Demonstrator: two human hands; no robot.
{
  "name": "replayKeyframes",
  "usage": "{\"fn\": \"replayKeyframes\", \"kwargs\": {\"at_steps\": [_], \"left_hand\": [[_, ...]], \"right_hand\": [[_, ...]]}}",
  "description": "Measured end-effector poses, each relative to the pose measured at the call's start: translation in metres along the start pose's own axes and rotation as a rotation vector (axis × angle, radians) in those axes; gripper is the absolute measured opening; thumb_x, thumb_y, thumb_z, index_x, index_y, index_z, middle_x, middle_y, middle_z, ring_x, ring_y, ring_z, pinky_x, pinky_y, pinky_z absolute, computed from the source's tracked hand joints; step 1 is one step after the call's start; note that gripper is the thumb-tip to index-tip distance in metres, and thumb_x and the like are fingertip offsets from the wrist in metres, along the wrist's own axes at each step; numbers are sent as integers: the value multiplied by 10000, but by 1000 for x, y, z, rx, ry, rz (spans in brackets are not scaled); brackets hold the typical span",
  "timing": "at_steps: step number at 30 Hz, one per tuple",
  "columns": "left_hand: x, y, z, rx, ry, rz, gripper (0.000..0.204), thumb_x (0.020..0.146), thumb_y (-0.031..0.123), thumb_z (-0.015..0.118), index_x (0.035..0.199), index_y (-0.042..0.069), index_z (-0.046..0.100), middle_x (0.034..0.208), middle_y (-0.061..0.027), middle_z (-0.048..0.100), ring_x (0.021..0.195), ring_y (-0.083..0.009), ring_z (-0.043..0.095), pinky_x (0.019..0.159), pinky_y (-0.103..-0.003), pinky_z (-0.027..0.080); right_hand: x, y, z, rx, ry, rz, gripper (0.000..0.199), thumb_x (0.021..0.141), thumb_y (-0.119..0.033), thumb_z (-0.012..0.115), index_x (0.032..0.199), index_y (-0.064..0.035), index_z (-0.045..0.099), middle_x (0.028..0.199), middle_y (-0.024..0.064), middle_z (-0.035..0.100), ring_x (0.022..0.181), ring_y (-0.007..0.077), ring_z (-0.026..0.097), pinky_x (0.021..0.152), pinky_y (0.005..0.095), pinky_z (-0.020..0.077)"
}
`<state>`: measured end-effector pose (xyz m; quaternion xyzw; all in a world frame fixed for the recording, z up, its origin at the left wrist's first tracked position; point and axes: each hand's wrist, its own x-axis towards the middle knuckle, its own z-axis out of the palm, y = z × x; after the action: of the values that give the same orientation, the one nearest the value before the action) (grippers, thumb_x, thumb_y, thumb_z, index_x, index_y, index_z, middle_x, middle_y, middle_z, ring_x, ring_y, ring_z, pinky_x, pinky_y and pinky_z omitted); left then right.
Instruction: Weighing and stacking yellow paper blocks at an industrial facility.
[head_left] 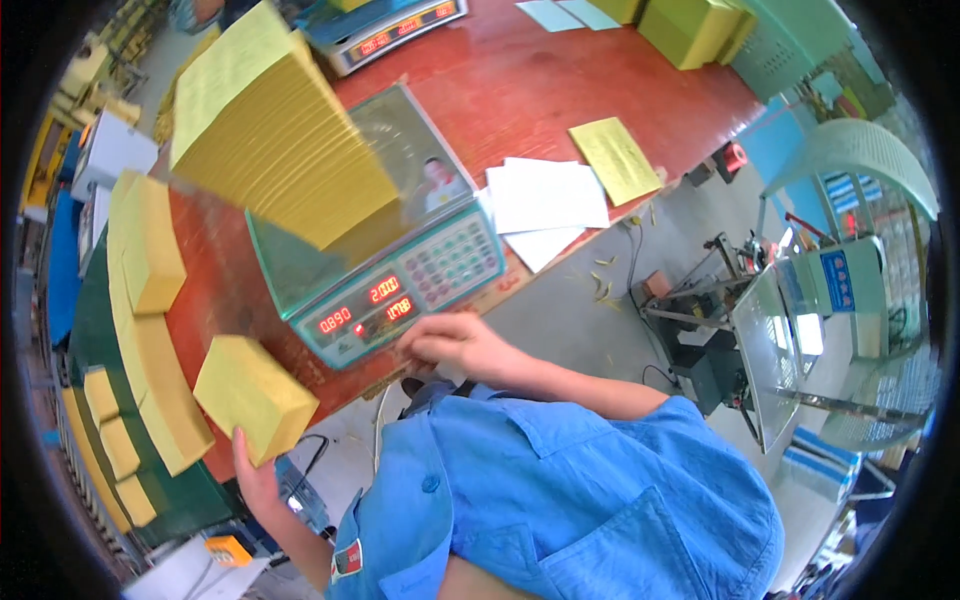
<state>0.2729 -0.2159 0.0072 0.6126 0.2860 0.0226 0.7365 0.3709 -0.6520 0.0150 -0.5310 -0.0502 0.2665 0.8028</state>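
Note:
My left hand grips a thick block of yellow paper at the lower left, its thumb against the near side and its other fingers hidden. A digital counting scale with lit red figures stands at the red table's near edge. On its plate rises a tall stack of yellow paper, leaning a little. My right hand is in front of the scale's keypad side, with its fingers curled in and nothing visible in them.
White sheets and a yellow paper piece lie right of the scale on the red table. Another scale stands farther back. More yellow stacks line the left. A green chair is at right.

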Motion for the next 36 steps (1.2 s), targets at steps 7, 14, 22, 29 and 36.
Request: {"fn": "replayKeyframes", "kwargs": {"at_steps": [7,14,22,29,36], "left_hand": [[-28,94,130,672,457,650,491,992,205,509,1412,-34,420,1444,-171,443,1302,-262,446,1081,-375,363],[-22,86,253,496,-147,846,318,984,80,428,1243,-43,565,1362,-166,523,1221,-245,535,1004,-371,451],[-32,44,287,299,-713,429,282,973,123,479,1168,-42,599,1178,-144,634,1052,-216,621,930,-344,493],[-24,-12,385,250,-1100,-144,312,971,124,519,1208,-70,577,1127,-156,651,987,-211,646,896,-339,518],[-53,-44,481,119,-1071,-345,490,991,261,558,1353,-55,461,1123,-128,639,968,-186,635,828,-314,522]], "right_hand": [[-43,-50,-222,-704,1270,-486,157,870,-86,616,1005,-19,661,954,81,661,847,154,614,746,300,496],[-67,-56,-328,-1359,1600,-176,245,790,-193,680,1012,-92,649,1097,127,605,1091,314,543,933,419,446],[-87,-28,-291,-374,1493,-282,197,846,-118,641,1006,-2,631,888,88,640,708,183,639,601,290,508],[-112,-46,-288,-238,1315,-144,194,895,-93,602,1046,26,624,795,62,635,560,121,594,482,245,443],[-121,-67,-191,-66,1137,-449,222,915,-92,563,1072,56,616,775,63,594,571,119,528,496,268,418]]}}
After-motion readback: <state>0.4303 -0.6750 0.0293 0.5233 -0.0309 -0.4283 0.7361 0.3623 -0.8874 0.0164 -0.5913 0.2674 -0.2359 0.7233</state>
